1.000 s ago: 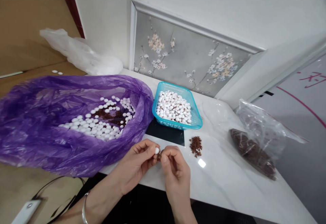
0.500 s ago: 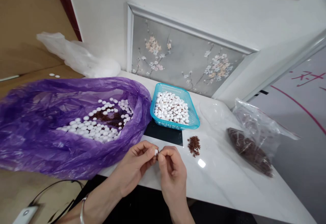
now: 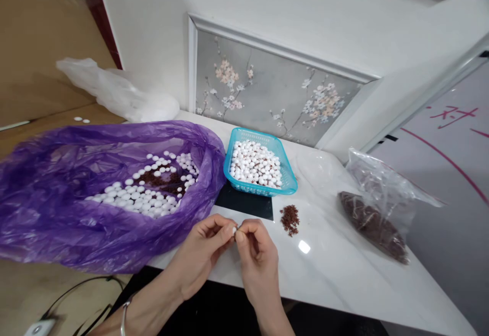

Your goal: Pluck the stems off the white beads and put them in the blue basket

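Over the front edge of the white table, my left hand [image 3: 204, 254] pinches a small white ball [image 3: 234, 230] between thumb and forefinger. Against it, fingertip to fingertip, my right hand [image 3: 257, 257] is closed in a pinch on a tiny brown piece, mostly hidden by the fingers. Just right of the hands lies a small pile of brown pieces [image 3: 290, 220]. Beyond them stands a blue plastic basket [image 3: 289, 173] holding many white balls with brown bits [image 3: 255, 164]. To the left, an open purple plastic bag [image 3: 76, 224] contains loose white balls [image 3: 132, 198] and brown pieces [image 3: 158, 179].
A clear bag of brown pieces [image 3: 372, 224] lies at the table's right side. A dark flat rectangle [image 3: 244, 202] is in front of the basket. Behind the purple bag rests a translucent white bag [image 3: 114, 88]. A framed floral panel [image 3: 267, 81] backs the table.
Both hands stay together at nearly the same spot, and the fingertips have closed slightly around the white ball. The view has shifted a little.
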`<state>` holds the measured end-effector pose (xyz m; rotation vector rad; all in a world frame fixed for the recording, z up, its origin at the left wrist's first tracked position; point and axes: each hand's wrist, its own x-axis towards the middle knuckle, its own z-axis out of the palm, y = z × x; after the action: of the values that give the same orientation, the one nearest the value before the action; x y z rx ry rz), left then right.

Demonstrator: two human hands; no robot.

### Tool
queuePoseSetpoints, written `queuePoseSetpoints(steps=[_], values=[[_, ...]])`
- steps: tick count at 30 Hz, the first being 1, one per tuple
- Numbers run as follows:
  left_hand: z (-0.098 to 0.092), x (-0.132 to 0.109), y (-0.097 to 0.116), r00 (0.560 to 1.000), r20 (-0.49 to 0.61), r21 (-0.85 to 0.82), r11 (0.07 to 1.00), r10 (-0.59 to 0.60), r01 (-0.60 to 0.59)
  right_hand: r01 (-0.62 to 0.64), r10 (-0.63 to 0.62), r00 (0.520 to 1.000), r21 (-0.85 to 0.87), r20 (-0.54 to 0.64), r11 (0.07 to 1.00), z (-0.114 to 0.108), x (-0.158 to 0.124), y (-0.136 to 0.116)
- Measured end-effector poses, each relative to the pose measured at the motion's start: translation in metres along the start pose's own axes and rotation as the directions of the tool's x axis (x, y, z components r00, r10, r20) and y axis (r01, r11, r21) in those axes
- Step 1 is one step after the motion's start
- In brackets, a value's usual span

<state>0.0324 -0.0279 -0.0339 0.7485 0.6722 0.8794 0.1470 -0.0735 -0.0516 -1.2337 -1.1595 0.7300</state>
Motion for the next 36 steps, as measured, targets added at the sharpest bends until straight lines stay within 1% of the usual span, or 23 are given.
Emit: queuePoseSetpoints(steps=[4, 6, 8, 10, 13, 15, 17, 19, 21, 23, 25, 27, 28, 29, 30, 32, 33, 34, 36], values=[[0.000, 0.000, 0.000, 1.000, -0.012, 0.031, 0.999, 0.014, -0.014, -0.026, 0.025, 0.999, -0.039, -0.022, 0.999, 0.002, 0.001, 0.002], [0.001, -0.001, 0.000, 1.000, -0.018, 0.043, 0.999, 0.019, -0.018, -0.046, 0.045, 0.998, -0.027, -0.052, 0.999, 0.004, 0.001, 0.000], [0.002, -0.001, 0.000, 1.000, -0.014, 0.036, 0.999, 0.018, -0.017, -0.066, 0.070, 0.994, 0.043, -0.082, 0.997, 0.005, 0.000, -0.001], [0.003, -0.002, 0.001, 1.000, -0.004, 0.002, 1.000, -0.004, 0.004, -0.066, 0.081, 0.992, 0.149, -0.099, 0.987, 0.005, 0.000, -0.003], [0.004, -0.002, 0.004, 0.998, -0.031, -0.075, 0.996, -0.053, 0.050, -0.045, 0.090, 0.983, 0.269, -0.160, 0.962, 0.001, 0.000, 0.000], [0.004, -0.001, 0.005, 0.997, -0.054, -0.116, 0.992, -0.063, 0.057, -0.050, 0.118, 0.970, 0.299, -0.213, 0.953, -0.001, 0.000, 0.003], [0.003, 0.000, 0.006, 0.997, -0.056, -0.126, 0.991, -0.052, 0.045, -0.063, 0.129, 0.968, 0.287, -0.216, 0.956, -0.001, -0.001, 0.004], [0.002, 0.000, 0.006, 0.997, -0.065, -0.108, 0.993, -0.046, 0.039, -0.069, 0.107, 0.980, 0.222, -0.165, 0.973, 0.000, -0.003, 0.002], [-0.001, 0.000, 0.006, 0.994, -0.099, -0.074, 0.997, -0.044, 0.037, -0.060, 0.071, 0.993, 0.123, -0.089, 0.991, 0.000, -0.008, -0.003], [-0.003, 0.000, 0.005, 0.990, -0.132, -0.041, 0.999, -0.039, 0.034, -0.016, 0.016, 1.000, -0.009, -0.026, 1.000, -0.003, -0.014, -0.008], [-0.006, 0.000, 0.003, 0.988, -0.150, -0.013, 1.000, -0.020, 0.018, 0.049, -0.050, 0.999, -0.161, -0.006, 0.986, -0.015, -0.018, -0.011], [-0.005, 0.000, 0.002, 0.987, -0.161, 0.017, 1.000, 0.000, 0.003, 0.068, -0.094, 0.994, -0.331, -0.062, 0.941, -0.035, -0.019, -0.009], [-0.002, 0.001, 0.002, 0.987, -0.161, 0.036, 0.999, 0.012, -0.006, 0.041, -0.102, 0.986, -0.409, -0.128, 0.912, -0.048, -0.018, -0.007], [0.001, 0.003, 0.003, 0.987, -0.159, 0.056, 0.998, 0.027, -0.019, -0.017, -0.093, 0.977, -0.510, -0.190, 0.860, -0.061, -0.016, -0.005], [0.007, 0.006, 0.005, 0.986, -0.159, 0.080, 0.996, 0.051, -0.038, -0.069, -0.087, 0.972, -0.621, -0.218, 0.781, -0.073, -0.013, -0.001], [0.021, 0.016, 0.012, 0.978, -0.157, 0.146, 0.983, 0.135, -0.112, -0.103, -0.083, 0.968, -0.677, -0.237, 0.729, -0.094, -0.006, 0.007], [0.028, 0.024, 0.017, 0.967, -0.152, 0.201, 0.965, 0.203, -0.170, -0.113, -0.080, 0.968, -0.699, -0.238, 0.706, -0.100, -0.003, 0.010], [0.036, 0.033, 0.023, 0.952, -0.137, 0.266, 0.935, 0.275, -0.232, -0.117, -0.077, 0.969, -0.713, -0.234, 0.691, -0.105, 0.000, 0.014], [0.049, 0.052, 0.035, 0.908, -0.058, 0.416, 0.837, 0.415, -0.356, -0.120, -0.076, 0.972, -0.743, -0.224, 0.658, -0.107, 0.003, 0.018]])
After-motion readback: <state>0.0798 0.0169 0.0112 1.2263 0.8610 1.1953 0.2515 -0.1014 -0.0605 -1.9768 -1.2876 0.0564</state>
